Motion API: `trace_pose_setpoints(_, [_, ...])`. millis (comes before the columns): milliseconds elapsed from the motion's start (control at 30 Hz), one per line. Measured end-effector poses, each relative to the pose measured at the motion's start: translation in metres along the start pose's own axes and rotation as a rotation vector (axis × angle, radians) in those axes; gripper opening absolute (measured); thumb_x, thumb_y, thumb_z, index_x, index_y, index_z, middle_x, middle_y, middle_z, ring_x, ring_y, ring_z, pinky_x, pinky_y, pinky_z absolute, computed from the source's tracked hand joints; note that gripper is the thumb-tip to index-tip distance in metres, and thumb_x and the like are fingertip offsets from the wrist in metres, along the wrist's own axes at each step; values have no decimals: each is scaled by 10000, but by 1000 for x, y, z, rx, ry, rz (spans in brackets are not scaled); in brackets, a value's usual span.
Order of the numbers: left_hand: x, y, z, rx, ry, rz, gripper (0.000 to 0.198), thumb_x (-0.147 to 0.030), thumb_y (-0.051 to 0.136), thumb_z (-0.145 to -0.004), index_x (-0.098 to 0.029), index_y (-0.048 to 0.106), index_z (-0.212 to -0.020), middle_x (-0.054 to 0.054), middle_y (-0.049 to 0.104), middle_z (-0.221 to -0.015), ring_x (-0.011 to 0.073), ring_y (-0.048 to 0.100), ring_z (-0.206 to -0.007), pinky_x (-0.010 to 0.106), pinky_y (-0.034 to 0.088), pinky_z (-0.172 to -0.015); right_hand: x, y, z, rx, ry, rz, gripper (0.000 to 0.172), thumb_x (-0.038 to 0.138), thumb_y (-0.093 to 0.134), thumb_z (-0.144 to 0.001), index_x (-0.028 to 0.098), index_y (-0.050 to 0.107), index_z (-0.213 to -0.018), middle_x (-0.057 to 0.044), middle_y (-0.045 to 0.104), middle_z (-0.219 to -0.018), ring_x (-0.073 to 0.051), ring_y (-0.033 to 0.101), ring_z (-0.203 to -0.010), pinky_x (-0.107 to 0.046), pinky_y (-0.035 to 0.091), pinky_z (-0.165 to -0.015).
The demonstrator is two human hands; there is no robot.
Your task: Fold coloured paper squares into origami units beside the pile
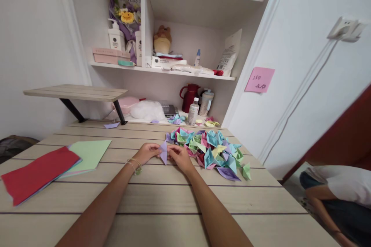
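Both my hands meet over the wooden table point(162, 197) on a small folded purple paper piece point(164, 151). My left hand point(146, 151), with a bracelet at the wrist, pinches its left side. My right hand point(179, 156) pinches its right side. Just to the right lies a pile of several folded paper shapes point(213, 150) in blue, green, pink, purple and yellow. A stack of flat coloured sheets point(52, 168), red on top with green beside it, lies at the left of the table.
A raised wooden shelf point(77, 92) stands at the back left. Behind it are a red jug point(189, 96), a bottle point(193, 112) and shelf clutter. A pink sticky note point(259, 79) is on the right wall. A person point(339, 197) crouches at lower right.
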State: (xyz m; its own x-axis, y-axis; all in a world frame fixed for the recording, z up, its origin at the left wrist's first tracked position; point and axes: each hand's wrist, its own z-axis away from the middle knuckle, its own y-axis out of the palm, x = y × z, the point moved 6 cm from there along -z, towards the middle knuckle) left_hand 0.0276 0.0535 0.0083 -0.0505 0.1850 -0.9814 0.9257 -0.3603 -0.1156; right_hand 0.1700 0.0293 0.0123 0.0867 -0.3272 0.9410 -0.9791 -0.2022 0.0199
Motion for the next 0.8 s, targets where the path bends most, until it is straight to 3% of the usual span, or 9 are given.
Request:
trace_pose_setpoints(200, [7, 0, -1, -1, -59, 127, 365, -284, 763, -543, -92, 646, -831, 56, 681, -701, 139, 613, -595, 278, 466, -656, -9, 4, -1, 30, -6, 80, 331, 242, 612, -634, 161, 615, -956, -20, 662, -664, -136, 586, -522, -225, 447, -478])
trace_pose_setpoints(467, [-3, 0, 1, -32, -14, 128, 402, -295, 743, -582, -96, 588, -895, 75, 656, -826, 128, 622, -605, 276, 491, -632, 0, 4, 3, -26, -67, 255, 213, 214, 530, -668, 172, 600, -866, 20, 608, -535, -137, 571, -469, -219, 430, -456])
trace_pose_setpoints(633, [-5, -6, 2, -117, 70, 113, 388, -250, 766, -536, -136, 515, -808, 40, 613, -913, 103, 615, -626, 258, 501, -631, 7, 8, 6, -20, -79, 317, 172, 241, 534, -694, 184, 591, -846, 17, 617, -526, -140, 560, -453, -226, 424, -468])
trace_pose_setpoints(700, [-5, -6, 2, -122, 87, 91, 367, -245, 761, -543, -140, 510, -790, 26, 613, -889, 97, 611, -639, 243, 492, -641, 9, 6, 5, -45, -97, 396, 201, 246, 550, -693, 183, 607, -875, 22, 604, -510, -134, 537, -441, -224, 414, -474])
trace_pose_setpoints(800, [-5, 2, 3, -37, 57, 60, 326, -249, 742, -581, -130, 542, -809, 20, 634, -773, 118, 617, -657, 250, 480, -662, 10, 3, 4, -81, -134, 489, 282, 238, 564, -690, 186, 626, -960, -2, 646, -606, -143, 553, -500, -233, 421, -516])
